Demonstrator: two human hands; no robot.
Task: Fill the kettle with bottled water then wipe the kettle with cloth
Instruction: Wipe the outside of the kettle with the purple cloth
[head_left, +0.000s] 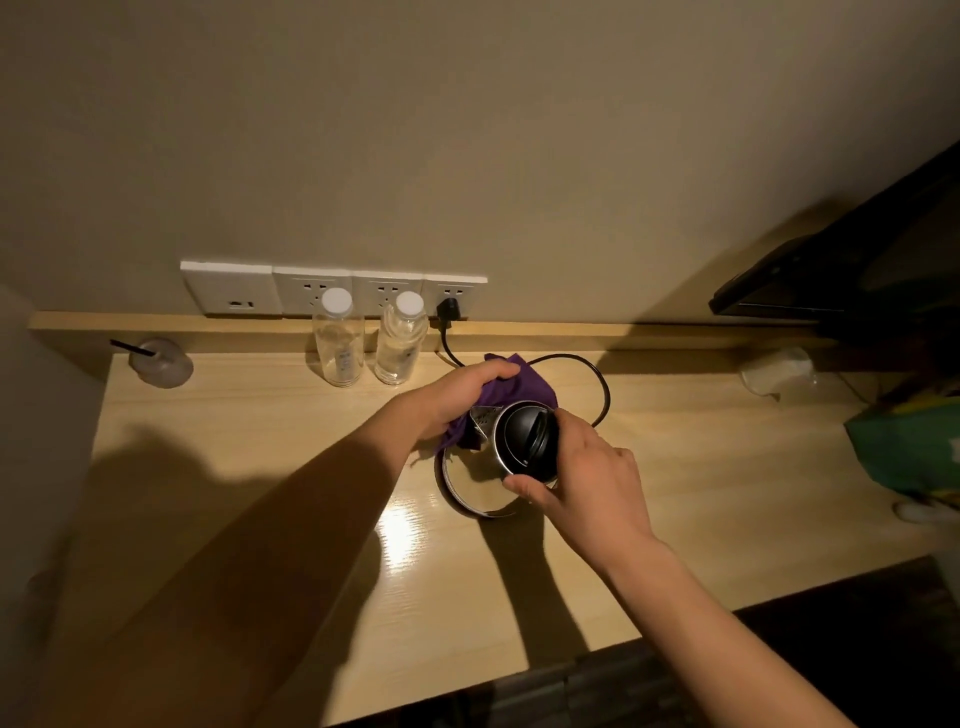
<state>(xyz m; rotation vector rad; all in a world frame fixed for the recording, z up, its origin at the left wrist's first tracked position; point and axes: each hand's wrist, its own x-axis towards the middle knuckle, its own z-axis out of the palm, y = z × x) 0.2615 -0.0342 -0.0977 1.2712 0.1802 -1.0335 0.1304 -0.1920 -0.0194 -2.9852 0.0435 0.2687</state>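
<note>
The shiny steel kettle with the round black lid (524, 441) is on the pale wooden desk (675, 441), near two clear plastic bottles with white caps (337, 343). Your right hand (592, 483) curls its fingers around the kettle's top, I think to keep it steady. Your left hand (457, 395) grips the soft purple cloth (530, 387) against the smooth far side to wipe it.

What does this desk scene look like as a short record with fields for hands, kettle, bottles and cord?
left hand: grips the purple cloth against the kettle
right hand: holds the kettle's black top
kettle: appears tilted over its round base
bottles: left bottle and right bottle, capped, upright by wall
cord: plugged into wall socket
</note>
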